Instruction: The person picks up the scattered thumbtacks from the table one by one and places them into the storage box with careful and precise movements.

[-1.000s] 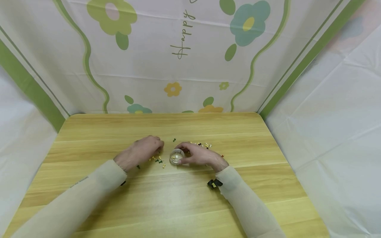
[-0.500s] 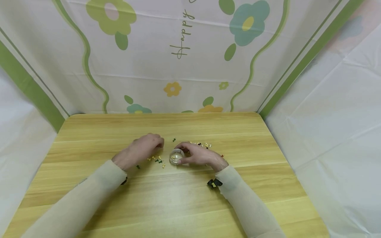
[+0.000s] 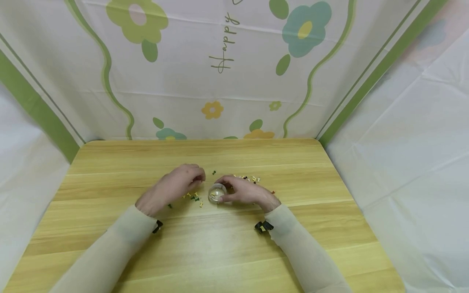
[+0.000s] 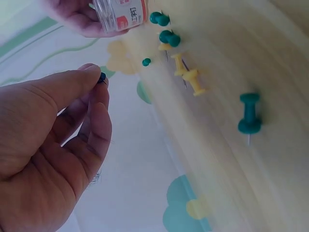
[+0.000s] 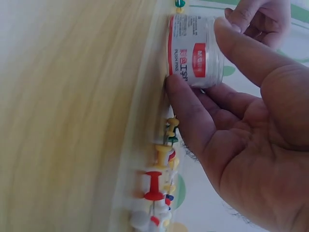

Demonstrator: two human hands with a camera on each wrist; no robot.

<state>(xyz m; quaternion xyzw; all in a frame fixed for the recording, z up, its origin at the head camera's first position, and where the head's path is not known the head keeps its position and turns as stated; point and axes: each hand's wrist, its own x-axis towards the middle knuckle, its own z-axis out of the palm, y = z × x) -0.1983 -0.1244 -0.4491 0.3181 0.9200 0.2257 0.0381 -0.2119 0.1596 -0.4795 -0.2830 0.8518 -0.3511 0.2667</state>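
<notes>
My left hand point(image 3: 172, 187) pinches a dark blue push pin point(image 4: 102, 77) between thumb and forefinger, held above the table to the left of the jar. My right hand point(image 3: 243, 190) grips a small clear jar point(image 5: 195, 53) with a red and white label reading push pins. The jar stands upright and uncovered on the table, and a few pins show inside it in the head view. Green push pins point(image 4: 249, 113) and yellow push pins point(image 4: 193, 82) lie loose beneath and beside the left hand. Past the right hand lies a red push pin point(image 5: 154, 185) among several others.
A wood-grain table point(image 3: 220, 252) carries everything. One green pin point(image 3: 214, 172) lies alone behind the jar. More mixed pins point(image 3: 253, 179) are scattered behind the right hand. A flowered white cloth point(image 3: 183, 81) hangs at the table's back edge.
My left hand has moved slightly to the right, closer to the jar, and its forearm has swung rightward. The right hand and jar have stayed in place.
</notes>
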